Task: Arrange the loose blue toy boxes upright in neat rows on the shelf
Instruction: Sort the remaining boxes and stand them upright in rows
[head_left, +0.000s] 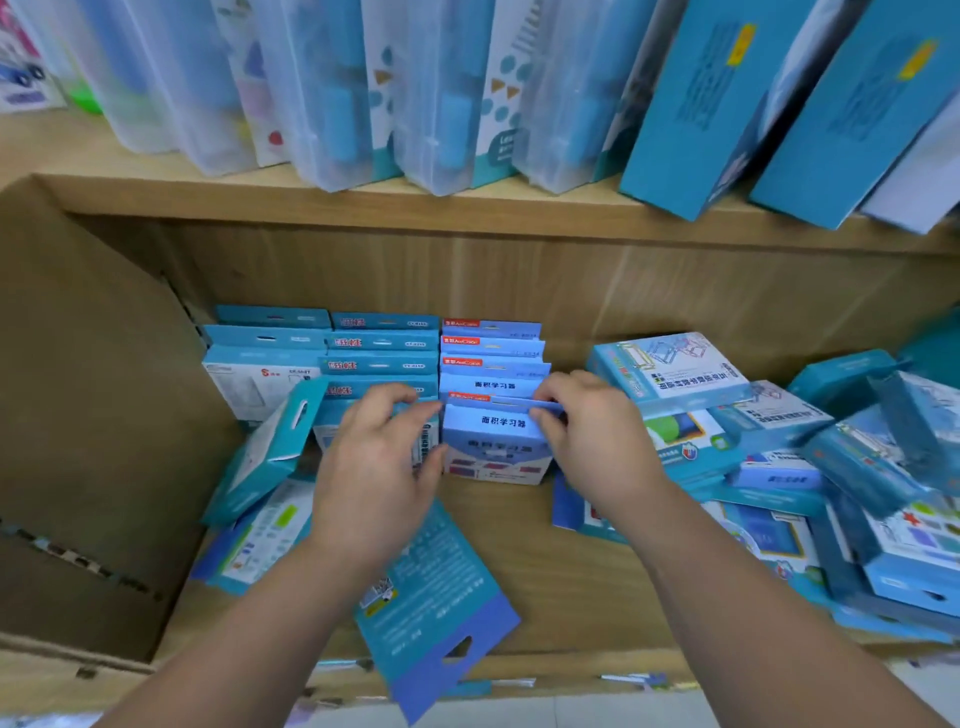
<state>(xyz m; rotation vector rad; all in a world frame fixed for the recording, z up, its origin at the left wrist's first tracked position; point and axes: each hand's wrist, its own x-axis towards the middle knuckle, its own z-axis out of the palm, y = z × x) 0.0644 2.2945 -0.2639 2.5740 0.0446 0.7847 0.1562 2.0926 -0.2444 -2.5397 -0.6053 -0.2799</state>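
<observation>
A cardboard panel (98, 415) leans at the far left of the wooden shelf (545, 561). Taking the front box (496, 447) of the middle row as the landmark: well to its left, one teal box (270, 447) tilts against the left row (265, 358), and another box (265, 535) lies flat below that one. Just left of the front box stands a second row (382, 353) of upright teal boxes, and the left hand (376, 467) sits against the nearest of them, its fingers curled over the top edge and its thumb pressed near the front box's left side; whether it truly clamps anything cannot be told. Below and in front of the front box, a teal box with a purple hang tab (431, 608) lies flat, reaching over the shelf's front lip. The front box itself stands upright with its printed face to the camera, last in a row of lighter blue boxes (493, 358) that runs back to the rear wall. The right hand (592, 436) pinches the front box's top right corner, thumb under the flap and fingers on top, a narrow grip. Right of the front box, a loose pile (779, 467) of blue boxes lies flat and askew, filling that end of the shelf. Above it all, an upper board carries clear plastic cases (332, 93) and, further right, tall teal cartons (727, 104), all leaning.
</observation>
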